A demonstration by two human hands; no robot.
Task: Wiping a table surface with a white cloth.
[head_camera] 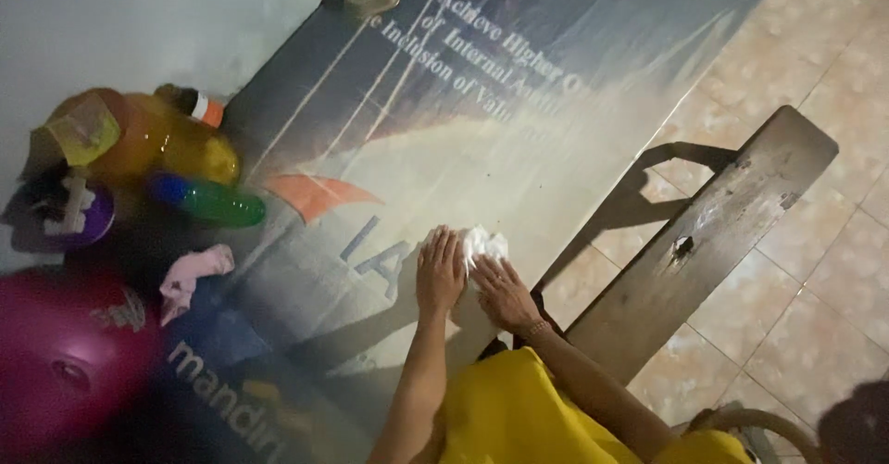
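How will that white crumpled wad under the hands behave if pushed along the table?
The white wad looks like crumpled tissue or cloth: probably floppy and light, so it should deform rather than roll. Both the left hand and right hand press it flat, suggesting it slides easily on the glossy banner.

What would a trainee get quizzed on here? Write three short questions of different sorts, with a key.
1. True or false: both hands press on the white crumpled cloth.
2. Which thing lies nearest the green plastic bottle? A) wooden bench B) orange jug C) roll of tape
3. Fill in: the table is covered by a printed ______.

Key
1. True: the left hand and right hand lie flat side by side on it.
2. B, the orange jug.
3. Banner.
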